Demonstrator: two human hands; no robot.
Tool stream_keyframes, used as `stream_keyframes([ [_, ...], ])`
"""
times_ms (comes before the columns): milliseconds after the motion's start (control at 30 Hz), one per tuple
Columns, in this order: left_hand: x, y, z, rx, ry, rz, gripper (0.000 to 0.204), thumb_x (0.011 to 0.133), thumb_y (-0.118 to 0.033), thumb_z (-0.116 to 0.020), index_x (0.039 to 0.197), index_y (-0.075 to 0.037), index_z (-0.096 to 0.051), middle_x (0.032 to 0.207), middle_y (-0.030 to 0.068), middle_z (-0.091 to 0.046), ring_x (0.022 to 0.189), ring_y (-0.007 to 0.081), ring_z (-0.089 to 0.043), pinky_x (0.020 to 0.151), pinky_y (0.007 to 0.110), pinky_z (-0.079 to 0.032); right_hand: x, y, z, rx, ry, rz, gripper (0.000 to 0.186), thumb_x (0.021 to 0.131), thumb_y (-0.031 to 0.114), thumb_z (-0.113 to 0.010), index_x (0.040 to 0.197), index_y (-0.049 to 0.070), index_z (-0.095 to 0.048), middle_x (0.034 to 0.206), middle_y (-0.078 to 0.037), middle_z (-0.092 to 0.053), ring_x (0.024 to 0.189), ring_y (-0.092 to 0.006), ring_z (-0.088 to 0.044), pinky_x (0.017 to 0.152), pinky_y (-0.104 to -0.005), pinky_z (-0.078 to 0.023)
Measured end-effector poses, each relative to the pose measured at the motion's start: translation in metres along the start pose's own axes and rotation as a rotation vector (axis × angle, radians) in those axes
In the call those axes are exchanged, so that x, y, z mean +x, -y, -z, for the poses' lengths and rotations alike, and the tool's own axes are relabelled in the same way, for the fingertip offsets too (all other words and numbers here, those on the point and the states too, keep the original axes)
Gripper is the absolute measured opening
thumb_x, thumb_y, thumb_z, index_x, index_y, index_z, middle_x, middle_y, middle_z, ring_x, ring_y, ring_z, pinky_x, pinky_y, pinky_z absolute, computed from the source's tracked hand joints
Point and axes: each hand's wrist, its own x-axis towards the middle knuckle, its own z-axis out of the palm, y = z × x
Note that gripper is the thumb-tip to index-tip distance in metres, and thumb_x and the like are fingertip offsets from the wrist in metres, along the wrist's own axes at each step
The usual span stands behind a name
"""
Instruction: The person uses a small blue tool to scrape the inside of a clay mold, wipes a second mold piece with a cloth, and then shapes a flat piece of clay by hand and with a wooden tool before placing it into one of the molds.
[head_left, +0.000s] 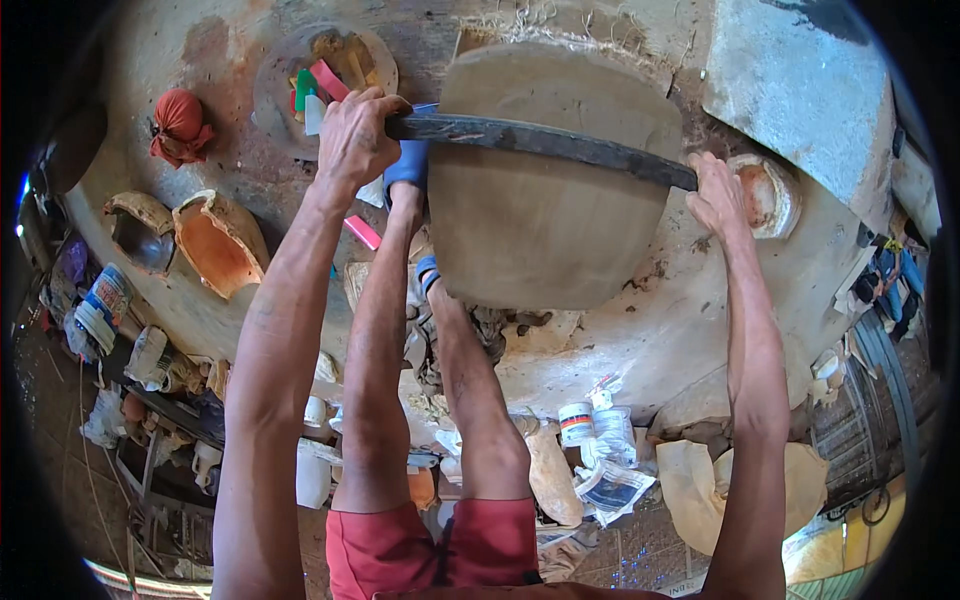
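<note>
A broad grey-brown slab of smooth, wet-looking clay lies on the ground ahead of me, with rounded edges. Across its upper part runs a long, dark, flat bar, which looks curved in this fisheye view. My left hand is closed round the bar's left end, near the slab's left edge. At the other end my right hand grips it just past the slab's right edge. Whether the bar presses on the clay or hovers slightly above it, I cannot tell.
My legs and blue footwear are beside the slab's left edge. Left of them lie a pink block, a round board with coloured pieces, a red cloth bundle and hollow clay shells. Rightward are a whitish bowl and a pale sheet.
</note>
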Motion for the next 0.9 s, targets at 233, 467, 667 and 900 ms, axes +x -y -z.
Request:
stream_keyframes([
  [233,-0.052,-0.016,-0.022,0.008,0.055,-0.010,0.030,0.071,-0.008,-0.070,0.100,-0.014,-0.076,0.091,0.0079,-0.065,0.099,0.0319,-0.065,0.082,0.044,-0.051,-0.070,0.012,-0.055,0.028,-0.040,-0.043,0.035,0.070,0.009,-0.069,0.104,0.006,-0.062,0.104,-0.014,-0.061,0.109,-0.0373,-0.060,0.089,-0.0539,-0.050],
  [467,-0.121,-0.038,-0.042,0.041,0.198,0.013,0.029,0.071,-0.012,-0.074,0.097,-0.021,-0.079,0.090,0.0034,-0.064,0.095,0.0271,-0.063,0.082,0.041,-0.047,-0.153,0.044,-0.132,0.103,0.185,-0.177,0.043,0.070,0.009,-0.078,0.111,0.012,-0.065,0.111,-0.009,-0.059,0.114,-0.0322,-0.058,0.091,-0.0518,-0.047],
  [667,-0.159,-0.044,-0.051,0.076,0.249,-0.050,0.035,0.064,-0.010,-0.075,0.097,-0.021,-0.079,0.090,0.0014,-0.063,0.095,0.0249,-0.061,0.081,0.039,-0.045,-0.218,0.076,-0.196,0.230,0.174,-0.227,0.044,0.068,0.009,-0.079,0.109,0.012,-0.065,0.107,-0.008,-0.058,0.110,-0.0316,-0.056,0.091,-0.0504,-0.045],
  [900,-0.188,-0.034,-0.060,0.113,0.220,-0.162,0.042,0.057,-0.013,-0.078,0.099,-0.020,-0.079,0.090,-0.0005,-0.061,0.095,0.0236,-0.059,0.082,0.039,-0.043,-0.274,0.128,-0.262,0.384,0.160,-0.313,0.044,0.066,0.010,-0.080,0.108,0.011,-0.065,0.109,-0.009,-0.056,0.113,-0.0311,-0.054,0.092,-0.0481,-0.042],
])
